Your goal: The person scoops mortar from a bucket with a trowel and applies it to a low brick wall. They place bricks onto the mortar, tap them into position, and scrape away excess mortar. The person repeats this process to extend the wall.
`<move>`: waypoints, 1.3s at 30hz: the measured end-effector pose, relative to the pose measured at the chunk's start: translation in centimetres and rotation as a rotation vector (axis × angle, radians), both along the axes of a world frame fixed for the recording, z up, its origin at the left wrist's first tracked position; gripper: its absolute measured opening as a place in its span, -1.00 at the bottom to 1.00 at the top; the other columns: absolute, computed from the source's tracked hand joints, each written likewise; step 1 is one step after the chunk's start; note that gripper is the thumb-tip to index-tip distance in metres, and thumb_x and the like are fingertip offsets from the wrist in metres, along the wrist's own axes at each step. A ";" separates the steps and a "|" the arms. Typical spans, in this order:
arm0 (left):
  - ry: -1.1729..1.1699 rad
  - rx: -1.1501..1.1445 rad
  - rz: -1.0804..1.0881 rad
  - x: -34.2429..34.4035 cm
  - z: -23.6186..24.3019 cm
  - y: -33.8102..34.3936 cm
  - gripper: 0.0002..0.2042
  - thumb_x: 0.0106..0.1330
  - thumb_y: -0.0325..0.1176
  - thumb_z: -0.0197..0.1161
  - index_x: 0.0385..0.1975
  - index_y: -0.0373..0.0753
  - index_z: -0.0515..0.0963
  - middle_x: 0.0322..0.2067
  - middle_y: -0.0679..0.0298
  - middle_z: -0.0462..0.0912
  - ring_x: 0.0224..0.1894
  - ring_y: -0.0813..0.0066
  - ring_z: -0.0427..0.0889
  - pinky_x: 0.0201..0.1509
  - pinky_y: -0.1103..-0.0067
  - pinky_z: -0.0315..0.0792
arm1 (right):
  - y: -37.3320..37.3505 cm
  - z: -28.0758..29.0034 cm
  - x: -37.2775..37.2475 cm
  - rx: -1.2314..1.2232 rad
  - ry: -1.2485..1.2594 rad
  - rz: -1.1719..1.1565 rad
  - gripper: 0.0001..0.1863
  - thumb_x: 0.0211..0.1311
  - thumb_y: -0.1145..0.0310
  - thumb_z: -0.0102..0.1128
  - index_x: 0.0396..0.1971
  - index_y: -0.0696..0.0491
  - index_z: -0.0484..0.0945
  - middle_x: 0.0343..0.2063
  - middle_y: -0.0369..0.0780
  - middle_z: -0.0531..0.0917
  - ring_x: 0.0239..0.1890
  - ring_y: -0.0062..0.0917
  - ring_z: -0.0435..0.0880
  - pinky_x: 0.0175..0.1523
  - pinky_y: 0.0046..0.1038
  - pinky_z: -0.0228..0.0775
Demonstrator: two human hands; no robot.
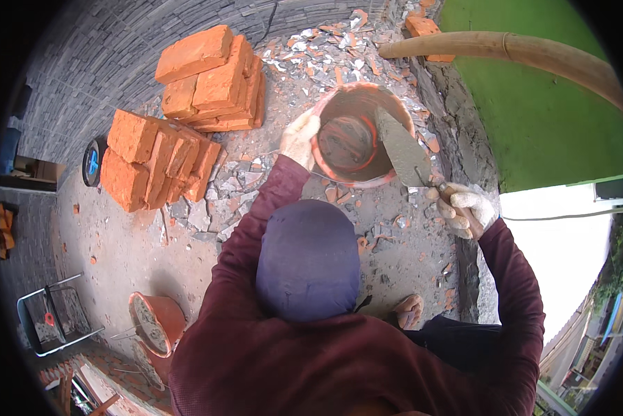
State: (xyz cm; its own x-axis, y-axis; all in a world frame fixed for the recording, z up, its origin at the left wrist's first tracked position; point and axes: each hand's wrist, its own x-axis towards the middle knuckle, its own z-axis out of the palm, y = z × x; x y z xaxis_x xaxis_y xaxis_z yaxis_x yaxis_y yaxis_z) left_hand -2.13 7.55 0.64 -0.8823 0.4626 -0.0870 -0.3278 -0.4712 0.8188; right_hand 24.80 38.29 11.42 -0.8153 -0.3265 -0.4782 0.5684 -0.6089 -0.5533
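My left hand, in a pale work glove, is closed on the left rim of a reddish bucket with grey residue on its inside and bottom. My right hand, gloved too, grips a trowel by its handle at the bucket's lower right. The trowel blade, coated in grey, slants up over the bucket's right rim into its mouth. A head in a purple-grey cap and maroon-sleeved arms fill the lower middle of the view.
Two orange brick stacks stand left. A second bucket holding grey material and a metal-framed object are lower left. Broken rubble covers the floor around the bucket. A bamboo pole crosses the green surface at right, beside a rough mortared edge.
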 end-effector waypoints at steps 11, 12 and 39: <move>0.022 0.166 0.195 -16.2 0.1 3.0 -0.38 0.59 -0.16 0.03 0.61 -0.07 0.13 0.58 0.15 0.13 0.57 -0.06 0.19 0.52 -0.20 0.23 | 10.3 5.7 -1.7 0.801 0.044 -0.383 -0.71 0.54 0.25 0.11 -0.30 0.18 0.54 -0.65 -0.27 0.53 -0.75 -0.64 0.47 -0.74 -0.57 0.32; -0.097 0.063 0.234 -15.7 -0.3 2.9 -0.35 0.58 -0.10 0.06 0.61 -0.11 0.09 0.58 0.11 0.12 0.56 -0.07 0.19 0.49 -0.23 0.24 | 10.7 5.8 -2.1 1.060 -0.059 -0.272 -0.73 0.44 0.27 0.16 -0.45 0.10 0.46 -0.72 -0.24 0.52 -0.79 -0.58 0.47 -0.75 -0.45 0.29; 0.351 -1.456 -0.682 13.5 31.6 -8.7 -0.58 0.22 0.00 0.39 -0.07 -0.17 0.75 0.00 0.09 0.74 0.15 0.09 0.64 0.42 0.10 0.26 | -5.3 19.9 3.3 0.226 -0.763 -0.310 -0.83 0.50 0.25 0.13 -0.16 0.04 0.50 -0.47 -0.28 0.53 -0.57 -0.53 0.50 -0.50 -0.44 0.38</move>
State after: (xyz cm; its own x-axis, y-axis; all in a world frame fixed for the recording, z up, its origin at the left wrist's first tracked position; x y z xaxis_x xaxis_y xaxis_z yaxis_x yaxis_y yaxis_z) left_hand 11.41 -1.16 32.20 -0.6315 0.4634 -0.6217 0.1465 0.8586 0.4913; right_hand 28.07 32.98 31.29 -0.2801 0.0275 -0.9596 0.6611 -0.7193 -0.2135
